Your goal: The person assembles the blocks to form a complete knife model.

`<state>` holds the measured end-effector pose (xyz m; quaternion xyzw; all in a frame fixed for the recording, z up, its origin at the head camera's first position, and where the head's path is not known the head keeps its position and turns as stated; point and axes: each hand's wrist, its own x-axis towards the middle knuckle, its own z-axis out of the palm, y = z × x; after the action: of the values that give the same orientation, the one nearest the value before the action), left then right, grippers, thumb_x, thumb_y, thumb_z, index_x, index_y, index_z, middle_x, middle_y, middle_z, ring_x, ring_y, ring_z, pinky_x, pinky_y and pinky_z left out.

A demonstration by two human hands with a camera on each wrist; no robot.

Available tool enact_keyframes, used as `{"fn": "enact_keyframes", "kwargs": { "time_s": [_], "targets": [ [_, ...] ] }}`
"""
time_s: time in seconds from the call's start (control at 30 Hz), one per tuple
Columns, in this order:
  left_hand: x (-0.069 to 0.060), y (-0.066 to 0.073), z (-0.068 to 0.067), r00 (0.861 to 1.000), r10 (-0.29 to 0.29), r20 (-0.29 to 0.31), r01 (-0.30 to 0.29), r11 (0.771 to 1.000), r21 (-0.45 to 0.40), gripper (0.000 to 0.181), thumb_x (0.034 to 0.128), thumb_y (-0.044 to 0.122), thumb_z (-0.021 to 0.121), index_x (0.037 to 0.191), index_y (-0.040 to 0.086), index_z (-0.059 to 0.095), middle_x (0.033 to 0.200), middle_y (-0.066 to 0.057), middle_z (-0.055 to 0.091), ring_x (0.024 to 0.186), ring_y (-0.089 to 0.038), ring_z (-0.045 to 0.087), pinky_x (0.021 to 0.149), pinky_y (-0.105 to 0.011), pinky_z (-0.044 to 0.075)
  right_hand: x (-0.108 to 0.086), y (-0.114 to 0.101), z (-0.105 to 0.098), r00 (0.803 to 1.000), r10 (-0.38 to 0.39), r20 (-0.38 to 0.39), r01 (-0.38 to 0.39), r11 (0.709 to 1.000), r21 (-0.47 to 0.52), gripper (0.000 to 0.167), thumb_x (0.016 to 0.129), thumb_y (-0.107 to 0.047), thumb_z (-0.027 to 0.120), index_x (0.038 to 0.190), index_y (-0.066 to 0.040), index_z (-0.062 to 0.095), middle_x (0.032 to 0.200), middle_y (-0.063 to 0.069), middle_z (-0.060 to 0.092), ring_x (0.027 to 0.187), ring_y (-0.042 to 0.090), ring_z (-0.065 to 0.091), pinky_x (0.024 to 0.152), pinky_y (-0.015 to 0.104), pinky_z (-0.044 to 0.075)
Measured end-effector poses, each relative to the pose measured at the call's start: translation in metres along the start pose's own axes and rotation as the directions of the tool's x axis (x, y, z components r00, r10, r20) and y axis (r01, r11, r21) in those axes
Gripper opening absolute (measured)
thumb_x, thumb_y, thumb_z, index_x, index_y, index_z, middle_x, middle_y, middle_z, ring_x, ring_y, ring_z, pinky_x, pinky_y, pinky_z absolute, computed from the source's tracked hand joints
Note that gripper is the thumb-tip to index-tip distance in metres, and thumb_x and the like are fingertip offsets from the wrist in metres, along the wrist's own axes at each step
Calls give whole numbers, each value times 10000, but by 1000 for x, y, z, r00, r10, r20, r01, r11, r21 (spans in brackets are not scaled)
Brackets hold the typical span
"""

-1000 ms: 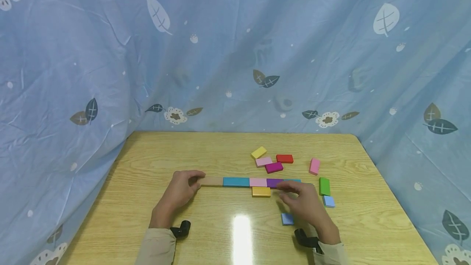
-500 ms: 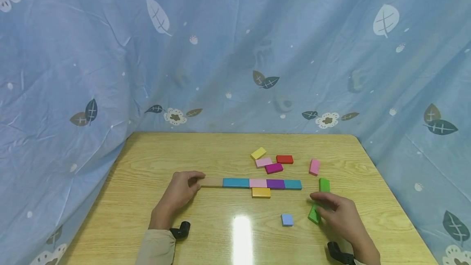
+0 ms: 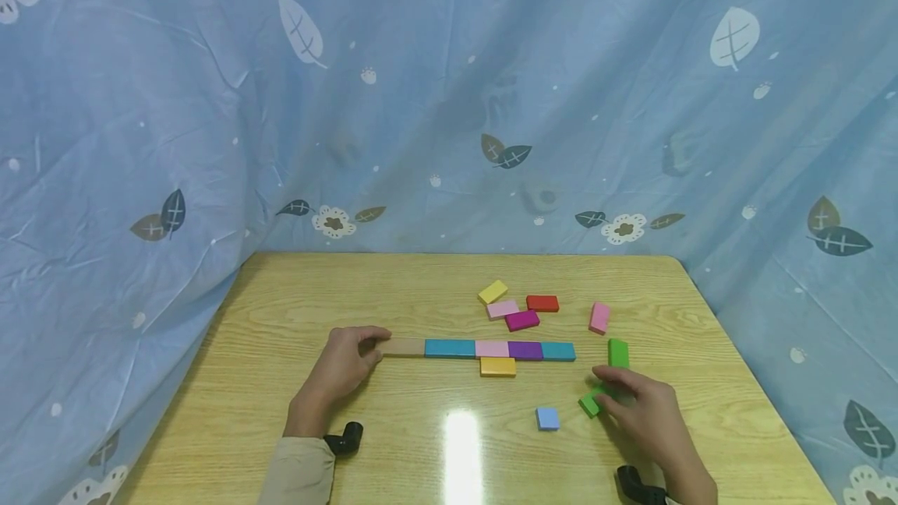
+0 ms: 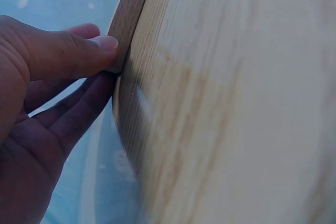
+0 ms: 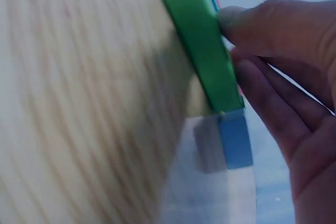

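At the left end of a row of blocks, my left hand (image 3: 344, 365) pinches a tan wooden block (image 3: 404, 347) between thumb and fingers. The row continues rightward with a blue block (image 3: 450, 348), a light pink one (image 3: 492, 349), a purple one (image 3: 525, 351) and a teal one (image 3: 558, 351). Right of the row, my right hand (image 3: 648, 415) pinches a green block (image 3: 590, 404), low over the table. The right wrist view shows the thumb against this green block (image 5: 202, 45). Part of it is hidden by the fingers in the head view.
A second green block (image 3: 618, 353) lies just beyond the right hand. An orange block (image 3: 497, 367) touches the row's near side; a small blue block (image 3: 547, 418) lies nearer. Behind are yellow (image 3: 493, 291), red (image 3: 542, 303), magenta (image 3: 522, 320) and pink (image 3: 599, 318) blocks.
My right hand has left the teal block at the row's right end and moved right and nearer, to the green block, which has since turned slightly. My left hand stays put.
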<state>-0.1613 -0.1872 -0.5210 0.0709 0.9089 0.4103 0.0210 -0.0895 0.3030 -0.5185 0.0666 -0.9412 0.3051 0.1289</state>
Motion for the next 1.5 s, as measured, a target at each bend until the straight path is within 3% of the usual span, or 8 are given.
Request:
{"fn": "enact_keyframes", "kwargs": {
  "time_s": [0.1,0.23,0.43,0.53,0.63,1.0,1.37,1.5],
  "targets": [
    [0,0,0,1000,-1,2,1,1000,-3,356,959,-60,775,1273,103,813,1279,-79,799,1282,-313,726,1105,-528,596,3,-2,5,998,-28,-58,27,999,-17,419,763,-40,990,1148,-127,850,1056,-22,853,925,139,804,896,-65,393],
    [0,0,1,1000,-5,4,5,1000,-3,354,962,-53,775,1275,109,812,1296,-82,793,1307,-325,711,1120,-548,583,5,-3,8,996,-18,-83,15,999,-37,386,776,-81,994,1131,-120,850,1037,-4,853,909,221,812,873,-17,445],
    [0,0,0,1000,5,6,-5,1000,8,348,965,-45,776,1269,119,816,1293,-82,794,1304,-332,710,1113,-561,584,0,0,2,996,13,-85,-21,995,-94,330,809,-190,991,1111,-158,863,1032,-8,855,1010,323,818,891,293,644],
    [0,0,0,1000,14,0,-14,1000,12,347,960,-54,776,1259,117,819,1281,-82,798,1296,-330,714,1110,-558,585,-4,1,-3,998,39,-54,-45,993,-105,324,832,-210,976,1135,-179,863,1050,-23,854,1043,335,811,909,488,656],
    [1,0,0,1000,15,-4,-15,1000,17,353,956,-57,778,1259,120,819,1285,-79,797,1301,-326,712,1118,-548,582,-6,2,-7,997,77,5,-76,991,-109,340,856,-183,956,1181,-184,855,1095,-29,850,1070,324,803,936,559,642],
    [1,-2,1,1000,7,-5,-7,1000,9,348,957,-43,780,1267,114,814,1303,-76,792,1337,-325,695,1154,-557,557,-8,1,-14,976,167,140,-158,984,-76,410,858,-62,922,1251,-131,829,1200,56,835,1154,352,787,939,511,656],
    [1,-2,1,1000,19,-12,-18,1000,16,348,955,-45,784,1263,112,816,1296,-74,794,1325,-320,701,1146,-552,564,-12,6,-9,975,186,122,-184,983,-29,397,876,-31,899,1252,-136,828,1199,39,837,1215,372,764,968,500,648],
    [1,-2,1,1000,15,-15,-15,1000,21,352,949,-50,788,1259,113,818,1300,-77,793,1325,-325,701,1144,-552,566,-11,3,-9,988,139,63,-139,990,-8,364,856,-42,923,1192,-159,849,1134,4,847,1083,179,798,876,352,681]
  ]
}}
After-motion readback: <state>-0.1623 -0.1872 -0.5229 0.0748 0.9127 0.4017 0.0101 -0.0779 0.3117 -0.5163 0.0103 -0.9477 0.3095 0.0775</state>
